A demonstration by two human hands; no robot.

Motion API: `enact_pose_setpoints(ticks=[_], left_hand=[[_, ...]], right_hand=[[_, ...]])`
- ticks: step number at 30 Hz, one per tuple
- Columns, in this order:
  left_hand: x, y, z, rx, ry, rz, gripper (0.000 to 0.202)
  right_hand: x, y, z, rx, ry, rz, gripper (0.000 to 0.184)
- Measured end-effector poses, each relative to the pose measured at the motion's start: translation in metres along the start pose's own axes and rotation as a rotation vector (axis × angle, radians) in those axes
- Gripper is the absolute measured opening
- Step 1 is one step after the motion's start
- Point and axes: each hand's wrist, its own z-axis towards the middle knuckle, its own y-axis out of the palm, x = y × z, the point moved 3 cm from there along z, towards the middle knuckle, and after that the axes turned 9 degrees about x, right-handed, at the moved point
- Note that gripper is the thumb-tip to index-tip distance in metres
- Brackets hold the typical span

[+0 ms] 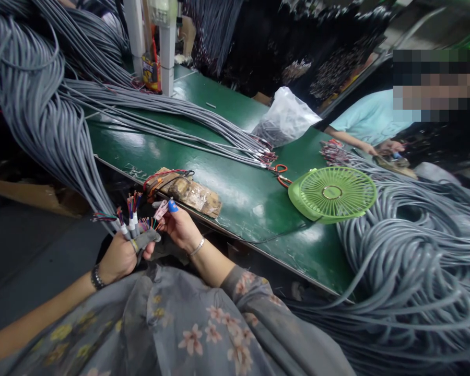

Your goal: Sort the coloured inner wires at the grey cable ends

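My left hand [122, 256] is wrapped round the ends of several grey cables [105, 214]. Their white-collared tips fan out into thin coloured wires [133, 203] above my fist, and a grey finger cover is on that hand. Close beside it, my right hand [180, 227] pinches a small pale pink piece [161, 210] right by the wire ends; I cannot make out what kind of thing it is. Something bright blue covers one fingertip of my right hand. A worn wooden block [191, 194] with a red and black lead lies on the bench just beyond.
The green bench [243, 209] carries a bundle of grey cables [203, 117], a clear plastic bag [285, 117], orange-handled scissors [282, 175] and a green fan [331, 193]. Coiled cables [415, 261] pile up on the right. A person in light blue [370, 117] works across the bench.
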Motion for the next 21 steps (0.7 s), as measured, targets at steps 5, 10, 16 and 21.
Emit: enact_pose_setpoints(ticks=[5, 10, 16, 21], left_hand=[[0.008, 0.0067, 0.0043, -0.069, -0.02, 0.001, 0.036], [0.0088, 0.0106, 0.0083, -0.072, -0.024, 0.007, 0.037], [0.006, 0.0099, 0.0087, -0.058, -0.023, -0.01, 0.034], [0.0042, 0.0059, 0.0097, -0.046, -0.022, -0.017, 0.033]], right_hand=[[0.0026, 0.0009, 0.0017, 0.013, -0.008, 0.043, 0.05], [0.0039, 0.0019, 0.0015, 0.043, -0.028, 0.047, 0.044], [0.0022, 0.0031, -0.0008, 0.064, -0.036, 0.071, 0.039], [0.0013, 0.0039, -0.0018, 0.073, -0.031, 0.093, 0.036]])
